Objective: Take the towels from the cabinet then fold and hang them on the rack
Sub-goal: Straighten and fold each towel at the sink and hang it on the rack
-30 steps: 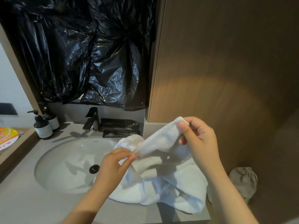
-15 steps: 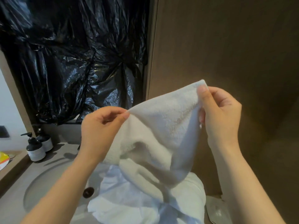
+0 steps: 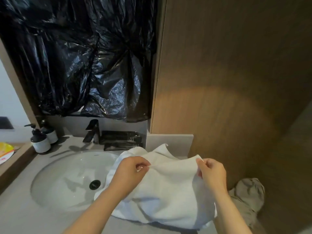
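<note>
Towel (image 3: 168, 196), left hand (image 3: 131, 172), right hand (image 3: 213, 174) pinching edge (bottle (image 3: 40, 143) labels blurred)

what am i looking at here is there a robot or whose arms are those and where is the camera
There is no machine here: a person wears one wide-angle camera on the head, looking down at their own hands. The left hand and right hand each pinch the top edge of a white towel, which lies partly over the sink and the grey counter. Behind the sink stand a black faucet, two pump bottles and dark packets. Black plastic sheeting hangs above.
</note>
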A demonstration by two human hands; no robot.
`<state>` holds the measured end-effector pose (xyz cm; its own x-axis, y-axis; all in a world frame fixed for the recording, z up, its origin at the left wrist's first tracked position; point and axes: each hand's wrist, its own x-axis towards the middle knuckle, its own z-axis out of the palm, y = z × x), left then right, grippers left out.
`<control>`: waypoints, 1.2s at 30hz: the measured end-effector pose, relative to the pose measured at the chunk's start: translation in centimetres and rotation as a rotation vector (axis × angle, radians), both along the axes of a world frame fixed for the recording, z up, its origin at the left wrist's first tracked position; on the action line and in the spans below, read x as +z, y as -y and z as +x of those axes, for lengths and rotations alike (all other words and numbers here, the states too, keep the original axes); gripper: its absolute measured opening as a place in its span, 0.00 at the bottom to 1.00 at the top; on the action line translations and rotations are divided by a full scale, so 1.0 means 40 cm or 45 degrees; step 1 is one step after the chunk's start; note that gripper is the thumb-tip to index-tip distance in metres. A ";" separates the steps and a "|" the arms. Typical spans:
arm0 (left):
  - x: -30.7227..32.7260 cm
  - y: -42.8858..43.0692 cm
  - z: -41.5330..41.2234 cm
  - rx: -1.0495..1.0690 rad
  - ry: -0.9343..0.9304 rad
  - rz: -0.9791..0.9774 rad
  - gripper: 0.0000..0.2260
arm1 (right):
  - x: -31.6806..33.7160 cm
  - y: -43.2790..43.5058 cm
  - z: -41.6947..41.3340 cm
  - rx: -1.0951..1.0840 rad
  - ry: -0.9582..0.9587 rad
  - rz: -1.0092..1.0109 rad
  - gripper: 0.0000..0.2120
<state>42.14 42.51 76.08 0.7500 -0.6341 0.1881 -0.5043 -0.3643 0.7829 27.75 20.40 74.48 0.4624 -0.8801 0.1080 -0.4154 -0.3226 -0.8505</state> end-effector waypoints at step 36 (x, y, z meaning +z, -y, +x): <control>-0.188 -0.182 -0.018 0.287 -1.436 -0.409 0.16 | -0.043 -0.182 0.027 0.597 0.041 -0.116 0.07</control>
<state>41.40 49.80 68.56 0.6824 -0.5112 -0.5225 0.5767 -0.0628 0.8146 28.82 27.70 72.77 0.8023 -0.5638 0.1959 -0.1813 -0.5430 -0.8200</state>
